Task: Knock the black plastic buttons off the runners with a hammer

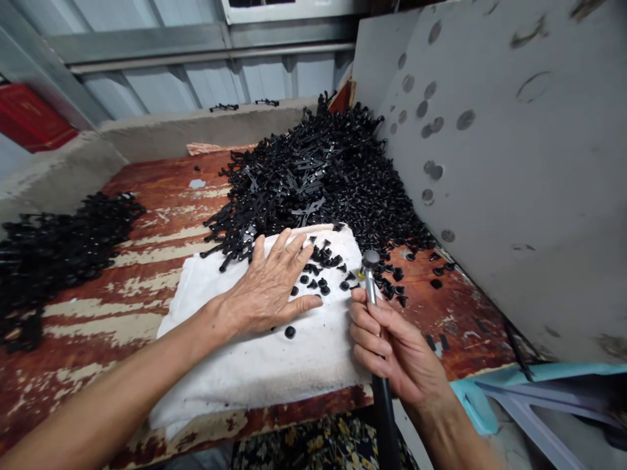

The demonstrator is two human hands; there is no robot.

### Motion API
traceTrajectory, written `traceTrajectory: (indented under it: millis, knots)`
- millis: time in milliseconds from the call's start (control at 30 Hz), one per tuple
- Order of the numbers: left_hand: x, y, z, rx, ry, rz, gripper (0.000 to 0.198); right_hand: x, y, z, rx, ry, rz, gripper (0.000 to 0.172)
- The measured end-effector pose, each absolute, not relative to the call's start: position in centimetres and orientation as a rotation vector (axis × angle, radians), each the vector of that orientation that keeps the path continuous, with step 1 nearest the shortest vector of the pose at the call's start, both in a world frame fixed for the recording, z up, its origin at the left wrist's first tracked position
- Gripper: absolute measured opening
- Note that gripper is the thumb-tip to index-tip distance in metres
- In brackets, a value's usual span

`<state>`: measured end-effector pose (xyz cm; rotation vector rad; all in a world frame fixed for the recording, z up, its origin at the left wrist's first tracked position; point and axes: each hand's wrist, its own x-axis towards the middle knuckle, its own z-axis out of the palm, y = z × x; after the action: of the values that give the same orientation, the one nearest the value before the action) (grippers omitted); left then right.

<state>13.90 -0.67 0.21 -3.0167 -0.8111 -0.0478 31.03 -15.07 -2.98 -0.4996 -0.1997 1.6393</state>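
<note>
My left hand [274,284] lies spread over a white cloth [235,385], its fingers stretched out beside small black plugs. Several of these black plugs [323,284], with round heads and short stems, lie scattered on the cloth; one black plug [290,332] sits apart below my left thumb. In my right hand [392,346], the fingers wrap round a small hammer [371,287] with a metal neck, a round black face pointing up and a long black handle running downward. It is held over the cloth's right edge. My left palm hides part of the cloth.
Behind the cloth rises a large heap of black plastic pieces [294,170]. Another pile of black parts [68,241] lies at left on the worn red-brown table [161,215]. A grey spotted panel [514,163] stands at right, above a turquoise stool edge [475,408].
</note>
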Motion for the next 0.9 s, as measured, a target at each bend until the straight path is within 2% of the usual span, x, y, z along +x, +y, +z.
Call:
traceTrajectory:
  millis: [500,733,900]
  knots:
    - [13.3,-8.4,0.0,-3.207,-0.515,0.014,0.087,31.0,-15.0,-3.3,-0.487,-0.207,1.624,0.015]
    - [11.1,-10.2,-0.8,-3.308,-0.362,-0.094,0.083,31.0,-15.0,-3.3,-0.493,-0.193,1.626,0.017]
    - [10.6,-10.5,-0.9,-3.296,-0.427,-0.284,0.068,31.1,-15.0,-3.2,-0.502,-0.201,1.635,0.017]
